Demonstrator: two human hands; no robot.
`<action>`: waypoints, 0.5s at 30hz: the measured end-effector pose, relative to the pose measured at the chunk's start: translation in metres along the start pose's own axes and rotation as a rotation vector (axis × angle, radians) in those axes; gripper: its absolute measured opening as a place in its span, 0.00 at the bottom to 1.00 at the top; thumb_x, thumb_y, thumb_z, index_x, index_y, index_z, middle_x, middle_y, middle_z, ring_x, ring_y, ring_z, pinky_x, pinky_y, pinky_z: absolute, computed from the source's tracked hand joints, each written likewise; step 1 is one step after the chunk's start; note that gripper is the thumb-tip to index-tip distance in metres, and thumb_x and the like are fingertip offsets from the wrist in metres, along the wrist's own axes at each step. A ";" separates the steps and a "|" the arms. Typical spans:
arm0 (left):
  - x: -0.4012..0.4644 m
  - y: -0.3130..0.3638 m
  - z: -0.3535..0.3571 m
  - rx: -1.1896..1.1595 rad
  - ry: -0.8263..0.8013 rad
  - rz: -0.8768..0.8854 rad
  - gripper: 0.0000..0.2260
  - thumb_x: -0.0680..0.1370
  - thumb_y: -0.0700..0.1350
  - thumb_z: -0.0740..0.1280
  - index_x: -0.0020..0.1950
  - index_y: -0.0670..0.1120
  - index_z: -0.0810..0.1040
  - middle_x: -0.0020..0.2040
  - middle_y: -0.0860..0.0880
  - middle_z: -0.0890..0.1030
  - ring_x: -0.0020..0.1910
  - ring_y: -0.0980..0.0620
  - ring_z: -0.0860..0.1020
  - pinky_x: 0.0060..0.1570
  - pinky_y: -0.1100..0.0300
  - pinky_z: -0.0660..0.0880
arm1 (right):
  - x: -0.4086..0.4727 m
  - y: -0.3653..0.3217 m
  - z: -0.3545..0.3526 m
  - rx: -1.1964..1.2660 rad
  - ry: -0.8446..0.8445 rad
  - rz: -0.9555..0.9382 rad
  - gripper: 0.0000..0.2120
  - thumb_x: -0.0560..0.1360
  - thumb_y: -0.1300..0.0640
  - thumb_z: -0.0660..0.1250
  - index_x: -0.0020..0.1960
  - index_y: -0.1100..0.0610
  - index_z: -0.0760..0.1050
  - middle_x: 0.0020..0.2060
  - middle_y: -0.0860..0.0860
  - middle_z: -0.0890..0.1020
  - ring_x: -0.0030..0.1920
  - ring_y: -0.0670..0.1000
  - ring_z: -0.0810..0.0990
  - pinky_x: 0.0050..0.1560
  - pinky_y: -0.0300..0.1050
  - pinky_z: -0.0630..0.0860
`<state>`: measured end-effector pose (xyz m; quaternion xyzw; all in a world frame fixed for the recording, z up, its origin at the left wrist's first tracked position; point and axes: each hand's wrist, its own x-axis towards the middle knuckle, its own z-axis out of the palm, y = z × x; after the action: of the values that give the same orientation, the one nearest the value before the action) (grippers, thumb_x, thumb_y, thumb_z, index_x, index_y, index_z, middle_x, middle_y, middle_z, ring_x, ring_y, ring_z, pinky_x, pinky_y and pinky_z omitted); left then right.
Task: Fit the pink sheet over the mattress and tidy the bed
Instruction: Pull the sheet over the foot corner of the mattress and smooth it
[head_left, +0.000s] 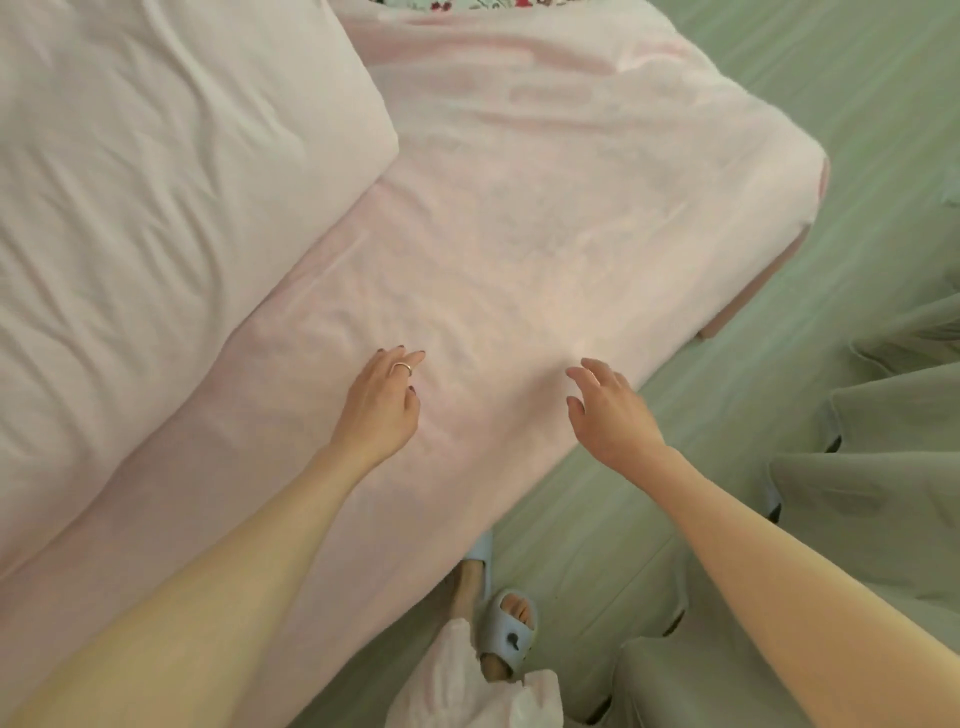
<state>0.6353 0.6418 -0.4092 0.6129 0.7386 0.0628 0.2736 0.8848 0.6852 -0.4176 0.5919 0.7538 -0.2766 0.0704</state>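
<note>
Pink sheet (519, 218) seen fitted over far right corner; wrinkles left near middle. Left hand (382, 410), right hand (608, 410) held relaxed, holding nothing. Quilt (156, 197) left unspread.

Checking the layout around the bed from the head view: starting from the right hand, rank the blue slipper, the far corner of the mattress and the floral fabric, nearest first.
From the right hand:
1. Blue slipper, below it on the floor by the bed's edge.
2. Far corner of the mattress, up and right.
3. Floral fabric, at the top edge, beyond the pink sheet.

Pink sheet (519, 218) spread over mattress, lightly wrinkled, corner seemingly fitted.
</note>
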 end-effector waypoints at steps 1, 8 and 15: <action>0.009 -0.007 -0.008 0.003 0.026 -0.020 0.21 0.79 0.36 0.55 0.73 0.43 0.63 0.75 0.43 0.61 0.75 0.45 0.56 0.73 0.52 0.55 | 0.010 -0.008 -0.007 -0.021 0.016 -0.035 0.20 0.80 0.57 0.55 0.71 0.56 0.62 0.73 0.53 0.63 0.70 0.57 0.64 0.64 0.53 0.65; 0.086 -0.037 -0.032 0.102 -0.031 -0.159 0.23 0.81 0.43 0.53 0.76 0.48 0.55 0.78 0.45 0.49 0.77 0.44 0.47 0.72 0.40 0.52 | 0.098 -0.052 -0.034 -0.218 -0.061 -0.235 0.25 0.81 0.55 0.52 0.76 0.51 0.51 0.77 0.50 0.50 0.77 0.52 0.46 0.75 0.58 0.46; 0.143 -0.033 0.009 0.213 -0.091 -0.294 0.23 0.80 0.48 0.48 0.76 0.47 0.55 0.77 0.39 0.49 0.76 0.37 0.48 0.64 0.27 0.52 | 0.169 -0.051 -0.009 -0.362 -0.106 -0.359 0.23 0.75 0.48 0.57 0.69 0.51 0.69 0.71 0.55 0.68 0.71 0.59 0.67 0.66 0.70 0.62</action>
<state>0.5967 0.7661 -0.4772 0.5260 0.8096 -0.0843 0.2465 0.7900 0.8268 -0.4659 0.4113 0.8792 -0.1756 0.1643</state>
